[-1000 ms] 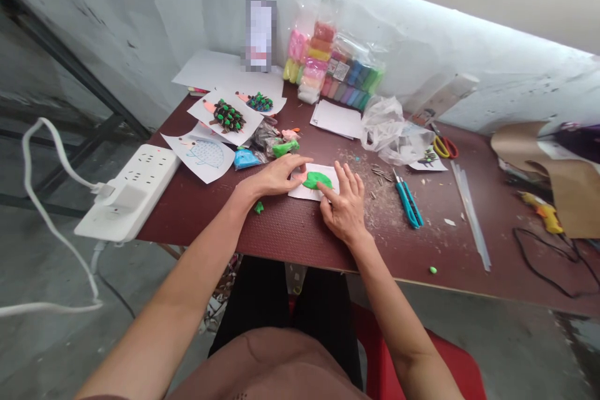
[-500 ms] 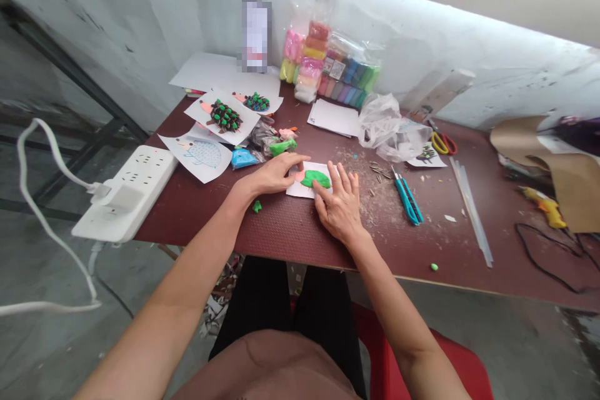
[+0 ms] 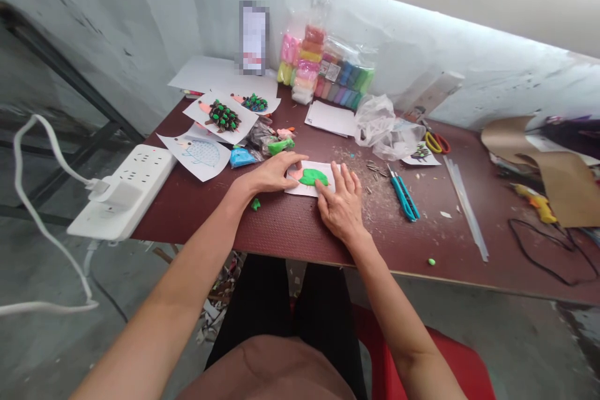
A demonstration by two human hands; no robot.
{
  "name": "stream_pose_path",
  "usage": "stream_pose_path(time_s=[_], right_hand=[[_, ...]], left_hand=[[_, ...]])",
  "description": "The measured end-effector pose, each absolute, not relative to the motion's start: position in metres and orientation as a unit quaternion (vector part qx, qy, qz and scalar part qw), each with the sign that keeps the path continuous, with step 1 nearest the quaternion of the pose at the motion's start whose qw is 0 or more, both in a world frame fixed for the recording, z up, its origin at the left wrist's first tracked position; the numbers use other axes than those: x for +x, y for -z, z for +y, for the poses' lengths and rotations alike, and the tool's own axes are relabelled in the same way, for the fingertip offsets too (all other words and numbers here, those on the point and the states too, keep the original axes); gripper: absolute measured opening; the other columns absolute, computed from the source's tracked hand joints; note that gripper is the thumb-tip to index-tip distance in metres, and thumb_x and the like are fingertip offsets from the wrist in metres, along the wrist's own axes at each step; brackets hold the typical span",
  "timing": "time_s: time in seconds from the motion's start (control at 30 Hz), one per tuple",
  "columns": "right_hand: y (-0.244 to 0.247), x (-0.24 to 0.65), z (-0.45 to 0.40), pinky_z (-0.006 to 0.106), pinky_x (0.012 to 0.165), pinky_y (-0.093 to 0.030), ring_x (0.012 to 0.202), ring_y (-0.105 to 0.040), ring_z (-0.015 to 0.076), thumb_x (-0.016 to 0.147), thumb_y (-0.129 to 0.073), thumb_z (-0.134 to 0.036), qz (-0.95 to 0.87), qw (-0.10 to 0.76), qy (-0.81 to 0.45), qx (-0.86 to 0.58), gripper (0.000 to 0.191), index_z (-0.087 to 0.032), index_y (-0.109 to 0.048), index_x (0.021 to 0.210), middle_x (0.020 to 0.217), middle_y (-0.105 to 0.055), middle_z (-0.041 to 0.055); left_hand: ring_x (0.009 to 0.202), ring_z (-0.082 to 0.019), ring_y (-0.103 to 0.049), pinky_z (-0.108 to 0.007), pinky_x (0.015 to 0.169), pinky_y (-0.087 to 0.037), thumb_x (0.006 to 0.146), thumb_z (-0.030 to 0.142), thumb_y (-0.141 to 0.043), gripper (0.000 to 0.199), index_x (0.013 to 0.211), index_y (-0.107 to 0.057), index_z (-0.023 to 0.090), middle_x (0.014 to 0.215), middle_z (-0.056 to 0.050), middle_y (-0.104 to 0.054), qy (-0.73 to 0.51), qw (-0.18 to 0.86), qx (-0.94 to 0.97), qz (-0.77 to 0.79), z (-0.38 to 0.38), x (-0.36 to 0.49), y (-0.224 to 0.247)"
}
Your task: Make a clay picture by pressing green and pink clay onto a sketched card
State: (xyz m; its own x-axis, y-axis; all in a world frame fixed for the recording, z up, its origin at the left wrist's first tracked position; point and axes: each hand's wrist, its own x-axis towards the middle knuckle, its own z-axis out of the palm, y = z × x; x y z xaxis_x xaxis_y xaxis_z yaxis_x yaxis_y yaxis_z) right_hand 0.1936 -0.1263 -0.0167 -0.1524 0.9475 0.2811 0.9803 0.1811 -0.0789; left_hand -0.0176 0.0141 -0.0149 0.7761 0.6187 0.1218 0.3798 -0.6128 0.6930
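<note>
A small white card lies flat on the table before me, bearing a flattened patch of green modelling clay with pink clay at its left end. My left hand rests at the card's left edge, thumb and fingers apart around that side. From the right, my right hand lies with its fingers spread, the thumb at the green clay's lower right and the other fingers over the card's right edge. A little lump of green clay sits below my left wrist. Another piece of green clay lies just behind the card.
Hedgehog cards and a blue clay packet lie to the left, near a white power strip. On the right are a teal utility knife, scissors, glue sticks and a yellow glue gun. Bagged clay stands behind.
My right thumb has shifted slightly on the green clay, and more of its right part shows. The left hand stays at the card's left edge. The whole view has moved a little.
</note>
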Motion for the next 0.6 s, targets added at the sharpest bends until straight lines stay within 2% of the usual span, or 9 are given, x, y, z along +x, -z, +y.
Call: stream_pose_path(time_s=[0.27,0.47,0.6], right_hand=[[0.023,0.2018,-0.1263,0.059,0.125,-0.026,0.159,-0.027,0.0326,0.097,-0.053,-0.023,-0.71,0.192,0.106,-0.67,0.043,-0.029,-0.071,0.136,0.175,-0.028,0.0058],[0.0221,0.196,-0.1269,0.056,0.126,-0.024,0.159,-0.027,0.0327,0.094,-0.059,-0.024,-0.746,0.154,0.093,-0.641,0.037,-0.028,-0.075,0.128,0.173,-0.033,0.0065],[0.0234,0.1961,-0.1267,0.056,0.125,-0.027,0.157,-0.031,0.0319,0.095,-0.056,-0.024,-0.73,0.172,0.105,-0.653,0.037,-0.026,-0.076,0.126,0.17,-0.039,0.0089]], left_hand=[[0.124,-0.027,-0.062,-0.043,0.114,-0.046,0.076,0.017,-0.064,0.073,0.148,-0.056,0.015,0.135,-0.013,-0.067,-0.184,0.334,0.88,0.282,0.0151,-0.0174,0.0163],[0.126,-0.027,-0.062,-0.042,0.115,-0.045,0.076,0.018,-0.064,0.073,0.148,-0.056,0.015,0.136,-0.013,-0.067,-0.187,0.334,0.88,0.28,0.0147,-0.0168,0.0162],[0.124,-0.027,-0.062,-0.043,0.114,-0.046,0.077,0.017,-0.064,0.072,0.148,-0.056,0.016,0.134,-0.012,-0.068,-0.183,0.33,0.883,0.28,0.0145,-0.0168,0.0153]])
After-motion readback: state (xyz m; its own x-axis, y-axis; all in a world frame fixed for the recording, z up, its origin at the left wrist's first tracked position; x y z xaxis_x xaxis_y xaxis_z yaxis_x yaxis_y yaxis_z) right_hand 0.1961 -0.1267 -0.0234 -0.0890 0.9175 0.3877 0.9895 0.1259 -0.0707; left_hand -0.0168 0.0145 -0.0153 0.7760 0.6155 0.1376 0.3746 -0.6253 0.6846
